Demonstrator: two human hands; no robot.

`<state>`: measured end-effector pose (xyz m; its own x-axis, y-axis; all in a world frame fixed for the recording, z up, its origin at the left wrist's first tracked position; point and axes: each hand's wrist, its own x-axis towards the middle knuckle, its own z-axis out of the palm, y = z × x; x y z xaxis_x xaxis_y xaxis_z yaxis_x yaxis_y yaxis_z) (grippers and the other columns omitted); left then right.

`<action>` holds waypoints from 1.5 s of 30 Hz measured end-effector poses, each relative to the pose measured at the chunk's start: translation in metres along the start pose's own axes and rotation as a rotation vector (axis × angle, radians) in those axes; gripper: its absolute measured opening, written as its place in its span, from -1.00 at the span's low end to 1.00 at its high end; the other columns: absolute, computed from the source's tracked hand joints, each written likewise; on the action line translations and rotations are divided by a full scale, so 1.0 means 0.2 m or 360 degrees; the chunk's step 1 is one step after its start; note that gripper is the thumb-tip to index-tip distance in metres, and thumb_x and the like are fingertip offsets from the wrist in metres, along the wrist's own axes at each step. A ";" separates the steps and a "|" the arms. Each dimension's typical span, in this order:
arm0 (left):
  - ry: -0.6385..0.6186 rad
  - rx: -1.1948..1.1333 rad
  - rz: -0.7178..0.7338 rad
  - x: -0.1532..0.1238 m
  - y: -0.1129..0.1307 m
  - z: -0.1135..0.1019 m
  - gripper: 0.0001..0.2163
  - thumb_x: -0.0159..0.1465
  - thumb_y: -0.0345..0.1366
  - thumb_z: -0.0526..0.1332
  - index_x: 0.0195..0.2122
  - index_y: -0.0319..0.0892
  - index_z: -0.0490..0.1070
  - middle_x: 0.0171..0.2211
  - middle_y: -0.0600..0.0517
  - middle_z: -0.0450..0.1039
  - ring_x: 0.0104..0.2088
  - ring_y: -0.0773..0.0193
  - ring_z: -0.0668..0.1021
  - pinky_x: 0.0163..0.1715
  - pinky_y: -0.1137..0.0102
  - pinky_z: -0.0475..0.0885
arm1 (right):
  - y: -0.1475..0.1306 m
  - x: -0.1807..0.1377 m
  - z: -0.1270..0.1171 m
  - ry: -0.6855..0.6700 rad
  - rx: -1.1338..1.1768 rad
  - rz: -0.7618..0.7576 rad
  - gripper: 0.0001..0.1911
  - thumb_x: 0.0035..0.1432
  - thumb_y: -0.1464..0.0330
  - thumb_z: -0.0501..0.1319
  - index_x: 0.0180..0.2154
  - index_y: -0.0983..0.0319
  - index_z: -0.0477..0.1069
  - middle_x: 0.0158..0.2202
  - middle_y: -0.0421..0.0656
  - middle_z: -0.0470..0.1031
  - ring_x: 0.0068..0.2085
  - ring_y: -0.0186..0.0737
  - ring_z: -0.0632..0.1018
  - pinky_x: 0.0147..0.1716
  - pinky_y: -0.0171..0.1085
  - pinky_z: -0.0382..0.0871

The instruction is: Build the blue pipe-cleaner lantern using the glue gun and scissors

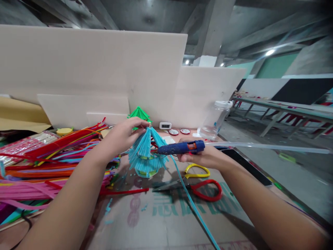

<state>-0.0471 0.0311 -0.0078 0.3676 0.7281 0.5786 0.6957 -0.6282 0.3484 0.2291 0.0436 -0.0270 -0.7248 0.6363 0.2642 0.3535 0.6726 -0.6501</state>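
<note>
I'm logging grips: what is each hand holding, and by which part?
The left hand holds the blue model near its peak. The right hand holds the glue gun toward its rear; the exact finger placement is hidden.

White panels upright along the far edge of the surface. Above, behind: grey concrete ceiling, one pillar. Past the surface's right edge: grey floor, long table, green wall section. Lit lamp, upper right.
</note>
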 end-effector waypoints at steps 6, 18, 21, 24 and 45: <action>0.0003 -0.0004 -0.0032 0.00 0.00 0.00 -0.71 0.29 -0.21 0.06 -0.08 -0.16 0.47 -0.09 -0.06 0.50 -0.05 0.15 0.50 -0.06 0.34 0.36 | 0.00 0.00 -0.01 0.0011 -0.0053 -0.0013 -0.55 0.05 -0.04 0.22 -0.36 0.24 0.35 -0.46 -0.19 0.38 -0.42 -0.29 0.39 -0.46 -0.33 0.24; -0.0004 0.0001 -0.0025 0.00 0.00 0.00 -0.75 0.29 -0.26 0.08 -0.09 -0.19 0.46 -0.10 -0.04 0.51 -0.07 0.19 0.51 -0.08 0.36 0.38 | -0.06 -0.01 0.01 0.0027 -0.0176 -0.0084 -0.59 0.06 -0.01 0.24 -0.37 0.23 0.41 -0.45 -0.19 0.41 -0.41 -0.25 0.40 -0.44 -0.31 0.19; 0.0008 0.0009 -0.0029 0.00 0.00 0.00 -0.76 0.29 -0.26 0.10 -0.11 -0.19 0.46 -0.12 -0.04 0.52 -0.09 0.20 0.52 -0.09 0.36 0.39 | -0.06 -0.01 0.01 0.0045 -0.0191 -0.0053 -0.55 0.05 -0.05 0.21 -0.32 0.22 0.43 -0.46 -0.19 0.41 -0.41 -0.24 0.40 -0.44 -0.31 0.18; 0.0001 0.0014 -0.0027 0.00 -0.01 0.00 -0.76 0.29 -0.26 0.09 -0.10 -0.18 0.46 -0.11 -0.04 0.51 -0.08 0.19 0.52 -0.10 0.36 0.39 | -0.05 0.00 0.00 0.0076 -0.0341 -0.0020 -0.54 0.02 -0.05 0.24 -0.43 0.24 0.37 -0.50 -0.21 0.36 -0.45 -0.28 0.34 -0.47 -0.32 0.13; 0.0343 -0.0173 -0.0033 -0.03 0.11 -0.06 -0.77 0.25 -0.30 0.16 -0.08 -0.12 0.47 -0.11 0.00 0.52 -0.08 0.17 0.53 -0.06 0.26 0.43 | -0.06 -0.01 0.00 0.0117 -0.0409 0.0027 -0.58 0.04 -0.01 0.25 -0.42 0.24 0.35 -0.51 -0.22 0.35 -0.47 -0.30 0.34 -0.50 -0.33 0.14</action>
<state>-0.0402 0.0097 0.0055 0.2059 0.6731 0.7103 0.6270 -0.6480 0.4324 0.2259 0.0349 -0.0190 -0.6760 0.6675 0.3121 0.5104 0.7297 -0.4551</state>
